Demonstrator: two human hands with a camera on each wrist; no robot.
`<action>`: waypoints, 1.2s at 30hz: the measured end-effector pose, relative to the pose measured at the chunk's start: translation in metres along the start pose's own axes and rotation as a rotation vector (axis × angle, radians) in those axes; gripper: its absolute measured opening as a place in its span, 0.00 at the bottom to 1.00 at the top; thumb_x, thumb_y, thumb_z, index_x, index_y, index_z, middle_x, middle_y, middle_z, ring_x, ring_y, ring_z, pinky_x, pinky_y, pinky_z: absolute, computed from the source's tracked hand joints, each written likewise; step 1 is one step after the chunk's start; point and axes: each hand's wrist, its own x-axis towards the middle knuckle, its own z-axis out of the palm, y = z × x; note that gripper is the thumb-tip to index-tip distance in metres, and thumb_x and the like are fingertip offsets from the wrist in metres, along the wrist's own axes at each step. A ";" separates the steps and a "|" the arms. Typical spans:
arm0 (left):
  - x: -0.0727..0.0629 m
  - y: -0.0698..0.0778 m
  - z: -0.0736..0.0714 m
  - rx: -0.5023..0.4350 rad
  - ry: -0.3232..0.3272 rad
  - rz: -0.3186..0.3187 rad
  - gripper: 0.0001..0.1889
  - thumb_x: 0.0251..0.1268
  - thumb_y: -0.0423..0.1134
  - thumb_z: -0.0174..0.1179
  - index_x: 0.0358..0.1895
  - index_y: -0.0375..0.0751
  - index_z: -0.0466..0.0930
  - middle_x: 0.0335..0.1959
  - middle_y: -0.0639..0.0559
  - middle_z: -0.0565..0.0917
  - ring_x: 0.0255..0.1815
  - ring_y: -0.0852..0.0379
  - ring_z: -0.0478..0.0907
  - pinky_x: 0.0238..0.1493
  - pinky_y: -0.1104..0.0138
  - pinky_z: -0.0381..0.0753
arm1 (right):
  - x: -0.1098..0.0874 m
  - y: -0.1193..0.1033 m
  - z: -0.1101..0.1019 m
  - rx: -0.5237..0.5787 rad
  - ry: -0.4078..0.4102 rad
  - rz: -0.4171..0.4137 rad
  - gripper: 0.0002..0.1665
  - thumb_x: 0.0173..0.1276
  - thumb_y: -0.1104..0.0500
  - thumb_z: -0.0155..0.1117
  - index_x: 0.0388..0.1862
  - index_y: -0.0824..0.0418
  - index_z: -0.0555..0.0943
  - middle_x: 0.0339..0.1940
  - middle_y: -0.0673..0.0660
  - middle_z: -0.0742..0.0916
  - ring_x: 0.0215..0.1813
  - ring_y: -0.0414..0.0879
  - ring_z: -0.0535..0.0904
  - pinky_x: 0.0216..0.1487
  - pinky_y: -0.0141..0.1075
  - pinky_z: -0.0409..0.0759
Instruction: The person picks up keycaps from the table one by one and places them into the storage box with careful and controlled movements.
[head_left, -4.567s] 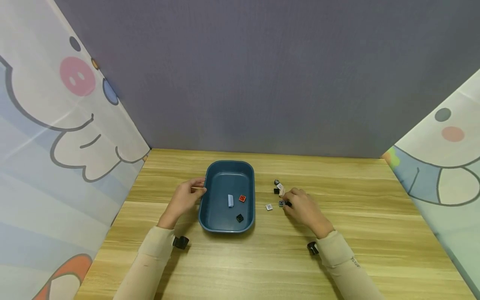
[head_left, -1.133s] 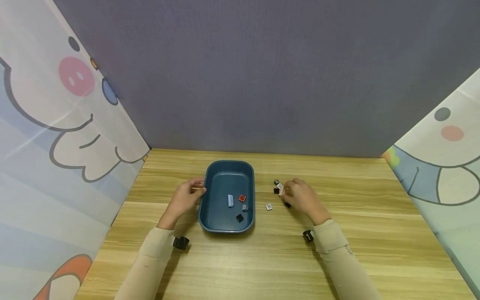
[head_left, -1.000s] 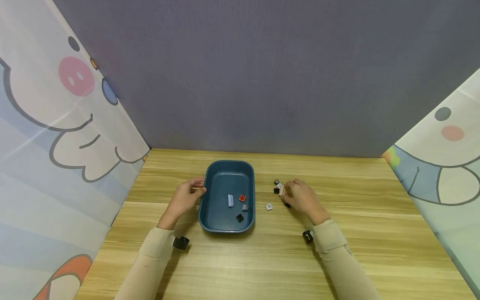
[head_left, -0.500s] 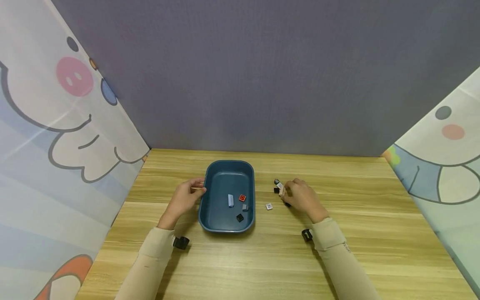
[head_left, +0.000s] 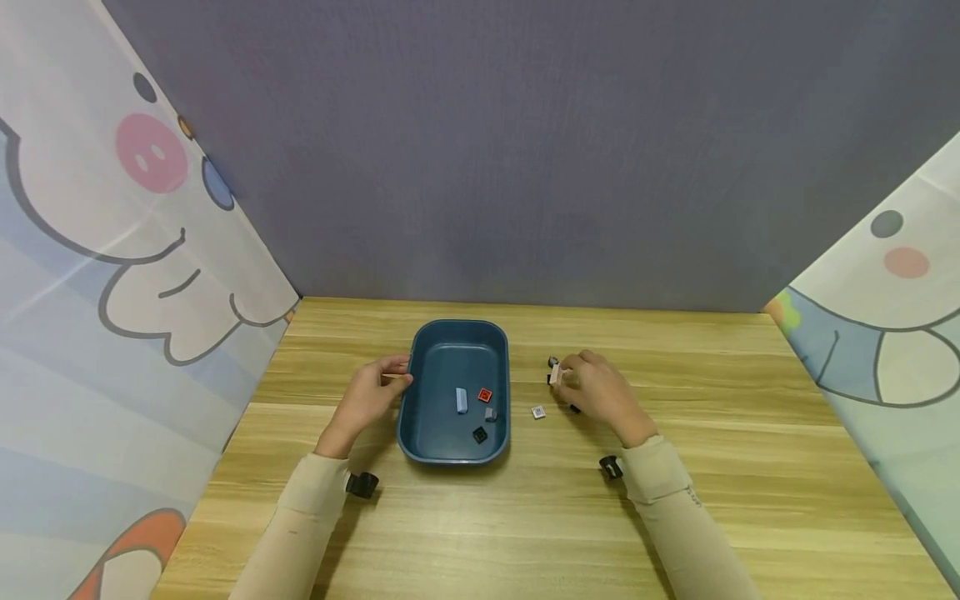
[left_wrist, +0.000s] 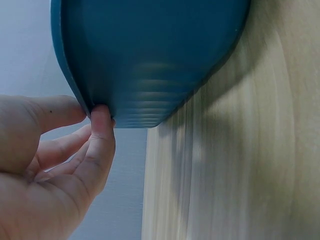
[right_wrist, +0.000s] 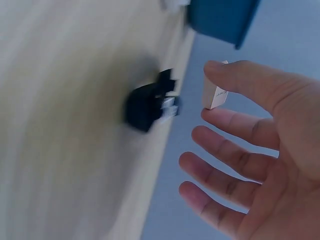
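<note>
At the left of the blue plastic bin [head_left: 453, 358], my left hand [head_left: 367, 398] pinches the rim between thumb and fingers. My right hand [head_left: 602, 390] holds a small beige keycap [right_wrist: 213, 92] between thumb and index finger, raised off the table in the right wrist view; the other fingers are spread. Close by on the wood lie a dark keycap [head_left: 552, 362], a black keycap [head_left: 574, 408] and a white keycap [head_left: 537, 412]. Inside the bin rest a light blue long keycap [head_left: 461, 401], a red one [head_left: 485, 395], a grey one [head_left: 490, 414] and a black one [head_left: 480, 434].
The wooden table [head_left: 480, 533] ends at a grey panel [head_left: 480, 167] behind. Cartoon-printed sheets [head_left: 60, 350] flank it on both sides. A black wrist-camera mount [head_left: 363, 485] shows at the left cuff, another mount [head_left: 611, 467] at the right.
Since the earliest frame, a grey keycap has gone from the table into the bin. The beige keycap is now lifted in my right hand, slightly leftward. My left hand stays put.
</note>
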 end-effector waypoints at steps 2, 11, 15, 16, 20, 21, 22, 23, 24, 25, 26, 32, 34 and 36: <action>0.000 0.000 0.000 -0.002 0.001 0.001 0.21 0.72 0.33 0.60 0.65 0.32 0.75 0.53 0.34 0.82 0.52 0.38 0.80 0.53 0.49 0.80 | 0.001 -0.005 -0.004 -0.006 0.022 -0.027 0.22 0.66 0.52 0.72 0.53 0.65 0.83 0.49 0.62 0.84 0.50 0.58 0.80 0.52 0.53 0.79; 0.002 -0.001 -0.001 0.004 0.005 -0.004 0.21 0.72 0.33 0.60 0.65 0.32 0.75 0.53 0.35 0.82 0.51 0.38 0.81 0.52 0.49 0.80 | 0.007 -0.041 -0.023 -0.011 0.057 -0.096 0.23 0.65 0.51 0.73 0.53 0.63 0.83 0.49 0.60 0.84 0.51 0.57 0.80 0.52 0.52 0.79; 0.003 -0.003 -0.001 0.008 0.011 0.005 0.21 0.72 0.33 0.60 0.65 0.31 0.76 0.52 0.35 0.83 0.51 0.38 0.81 0.52 0.49 0.80 | 0.011 -0.057 -0.025 -0.026 0.057 -0.136 0.23 0.64 0.51 0.74 0.53 0.63 0.83 0.49 0.60 0.84 0.50 0.56 0.80 0.51 0.50 0.80; 0.003 -0.003 -0.001 0.008 0.011 0.005 0.21 0.72 0.33 0.60 0.65 0.32 0.76 0.52 0.35 0.83 0.51 0.39 0.81 0.52 0.49 0.80 | 0.012 -0.060 -0.025 -0.026 0.058 -0.144 0.23 0.64 0.50 0.74 0.53 0.63 0.83 0.49 0.59 0.84 0.50 0.56 0.80 0.51 0.50 0.80; 0.003 -0.004 -0.001 0.007 0.006 -0.004 0.21 0.72 0.34 0.60 0.65 0.33 0.76 0.53 0.35 0.83 0.51 0.39 0.81 0.52 0.50 0.81 | 0.016 -0.076 -0.023 -0.021 0.056 -0.170 0.23 0.65 0.49 0.73 0.53 0.62 0.83 0.50 0.59 0.84 0.51 0.55 0.80 0.52 0.49 0.80; 0.002 -0.004 -0.001 0.005 0.004 -0.006 0.21 0.72 0.34 0.60 0.65 0.33 0.76 0.53 0.35 0.83 0.51 0.39 0.81 0.52 0.50 0.81 | 0.017 -0.080 -0.022 -0.018 0.054 -0.175 0.24 0.65 0.49 0.73 0.53 0.62 0.83 0.50 0.59 0.84 0.51 0.55 0.80 0.53 0.49 0.80; 0.002 -0.003 -0.001 0.005 0.004 -0.008 0.21 0.72 0.34 0.60 0.65 0.33 0.76 0.53 0.35 0.83 0.51 0.39 0.81 0.52 0.50 0.81 | 0.018 -0.084 -0.022 -0.014 0.049 -0.181 0.24 0.65 0.49 0.73 0.54 0.62 0.83 0.50 0.59 0.84 0.52 0.55 0.80 0.55 0.50 0.79; 0.002 -0.003 -0.001 0.006 0.005 -0.008 0.21 0.72 0.34 0.60 0.65 0.33 0.76 0.53 0.35 0.83 0.50 0.39 0.81 0.51 0.50 0.81 | 0.018 -0.088 -0.021 -0.014 0.044 -0.188 0.24 0.66 0.49 0.73 0.54 0.62 0.84 0.51 0.58 0.84 0.53 0.55 0.80 0.57 0.50 0.78; 0.002 -0.003 -0.001 0.008 0.006 -0.005 0.21 0.72 0.34 0.60 0.65 0.33 0.76 0.53 0.35 0.83 0.50 0.39 0.81 0.51 0.50 0.81 | 0.019 -0.092 -0.021 -0.012 0.040 -0.193 0.24 0.66 0.49 0.73 0.54 0.61 0.84 0.51 0.58 0.84 0.53 0.55 0.79 0.57 0.50 0.78; 0.002 -0.003 -0.001 0.009 0.008 -0.003 0.21 0.72 0.34 0.61 0.65 0.33 0.76 0.53 0.35 0.83 0.50 0.38 0.81 0.51 0.50 0.81 | 0.020 -0.096 -0.020 -0.012 0.037 -0.201 0.24 0.66 0.48 0.73 0.54 0.61 0.84 0.51 0.58 0.84 0.53 0.55 0.80 0.57 0.50 0.78; 0.002 -0.004 0.000 0.010 0.008 0.001 0.21 0.72 0.34 0.61 0.65 0.32 0.76 0.52 0.35 0.83 0.50 0.38 0.81 0.51 0.50 0.81 | 0.021 -0.100 -0.020 -0.016 0.038 -0.210 0.24 0.65 0.48 0.73 0.54 0.61 0.84 0.50 0.57 0.84 0.52 0.54 0.80 0.57 0.49 0.79; 0.003 -0.005 0.001 0.025 0.014 0.020 0.20 0.72 0.32 0.60 0.64 0.30 0.76 0.52 0.34 0.83 0.50 0.38 0.81 0.51 0.50 0.81 | 0.023 -0.115 -0.019 -0.007 0.039 -0.256 0.26 0.65 0.46 0.73 0.56 0.59 0.83 0.51 0.55 0.83 0.54 0.52 0.79 0.58 0.47 0.77; 0.003 -0.004 0.001 0.024 0.016 0.016 0.20 0.72 0.32 0.60 0.64 0.31 0.76 0.52 0.34 0.83 0.50 0.38 0.81 0.51 0.50 0.81 | 0.024 -0.117 -0.019 0.001 0.039 -0.270 0.26 0.65 0.46 0.73 0.56 0.59 0.83 0.52 0.55 0.83 0.55 0.51 0.79 0.63 0.48 0.74; 0.002 -0.003 0.001 0.020 0.017 0.012 0.20 0.72 0.32 0.61 0.64 0.31 0.76 0.52 0.35 0.83 0.50 0.38 0.82 0.51 0.50 0.81 | 0.024 -0.118 -0.019 -0.006 0.043 -0.280 0.25 0.66 0.46 0.72 0.56 0.58 0.83 0.52 0.55 0.83 0.55 0.51 0.79 0.65 0.48 0.73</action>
